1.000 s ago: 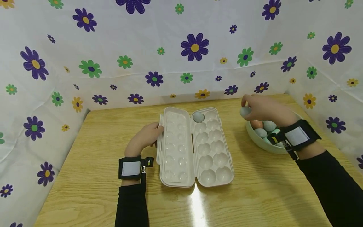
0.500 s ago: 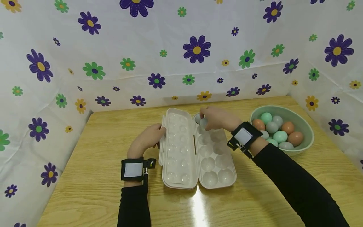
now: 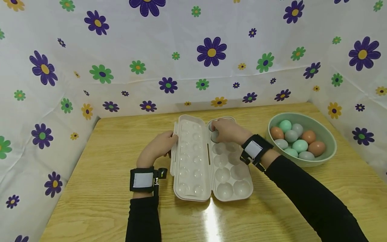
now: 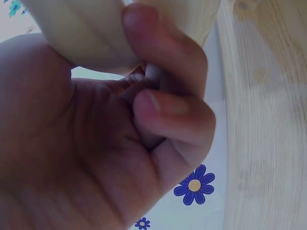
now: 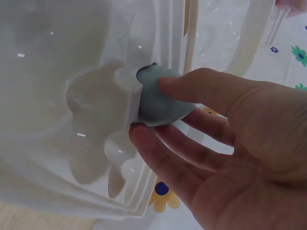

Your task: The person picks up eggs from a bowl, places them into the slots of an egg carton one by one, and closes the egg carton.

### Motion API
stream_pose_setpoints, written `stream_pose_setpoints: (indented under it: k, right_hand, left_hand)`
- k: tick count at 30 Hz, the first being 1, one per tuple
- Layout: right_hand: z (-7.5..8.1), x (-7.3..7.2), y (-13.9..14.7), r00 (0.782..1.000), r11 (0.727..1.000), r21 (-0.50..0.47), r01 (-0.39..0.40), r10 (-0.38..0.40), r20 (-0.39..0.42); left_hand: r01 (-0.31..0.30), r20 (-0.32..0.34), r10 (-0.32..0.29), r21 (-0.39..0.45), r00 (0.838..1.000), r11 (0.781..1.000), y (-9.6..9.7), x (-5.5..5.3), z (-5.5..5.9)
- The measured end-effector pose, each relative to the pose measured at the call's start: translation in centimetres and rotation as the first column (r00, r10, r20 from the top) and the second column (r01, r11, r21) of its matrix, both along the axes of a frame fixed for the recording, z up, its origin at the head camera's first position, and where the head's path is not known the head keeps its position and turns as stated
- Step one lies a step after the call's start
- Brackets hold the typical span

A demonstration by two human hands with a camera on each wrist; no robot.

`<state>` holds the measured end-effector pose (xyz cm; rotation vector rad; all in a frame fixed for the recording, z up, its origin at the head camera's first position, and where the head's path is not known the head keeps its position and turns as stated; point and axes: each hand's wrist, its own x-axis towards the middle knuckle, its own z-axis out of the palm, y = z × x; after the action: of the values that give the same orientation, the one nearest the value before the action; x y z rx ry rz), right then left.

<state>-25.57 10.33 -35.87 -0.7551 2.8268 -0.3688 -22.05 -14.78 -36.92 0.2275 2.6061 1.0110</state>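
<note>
A smooth, matte egg (image 5: 165,103), dull blue-grey and rounded, sits at the upper middle of the head view, one end in a cup of the white carton (image 3: 195,164). The right hand (image 3: 228,131) pinches it between thumb and fingertips. The carton, glossy plastic, lies open at the centre, round hollows filling its right half. The left hand (image 3: 159,145) grips its left edge. At right, a pale green bowl (image 3: 326,136) of grey, mint and brown eggs (image 3: 300,146) stands on the wood-grained worktop (image 3: 115,161).
</note>
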Motion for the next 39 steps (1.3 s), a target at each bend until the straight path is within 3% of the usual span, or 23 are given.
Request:
stream_pose_setpoints:
  k: [13, 26, 31, 36, 39]
  right_hand:
    - [-0.4, -0.4, -0.1, 0.998, 0.999, -0.021, 0.038, -0.037, 0.059]
    - [-0.7, -0.7, 0.5, 0.998, 0.999, -0.026, 0.027, -0.026, 0.062]
    - [0.4, -0.6, 1.4, 0.998, 0.998, -0.052, 0.028, -0.024, 0.063]
    - [2.5, -0.7, 3.2, 0.999, 0.994, -0.103, 0.032, -0.027, 0.047]
    - [3.9, -0.8, 5.3, 0.998, 0.989, -0.128, 0.07, -0.068, 0.017]
  left_hand:
    - [-0.001, -0.003, 0.001, 0.002, 1.0, 1.0, 0.0, 0.0, 0.1]
    - [0.002, -0.011, -0.002, 0.004, 1.0, 1.0, 0.1, 0.1, 0.2]
    - [0.004, -0.008, -0.004, -0.003, 1.0, 1.0, 0.2, 0.1, 0.2]
    - [-0.002, -0.008, 0.002, -0.018, 1.0, 1.0, 0.1, 0.2, 0.2]
    - [-0.007, -0.011, 0.006, -0.022, 1.0, 1.0, 0.0, 0.3, 0.2]
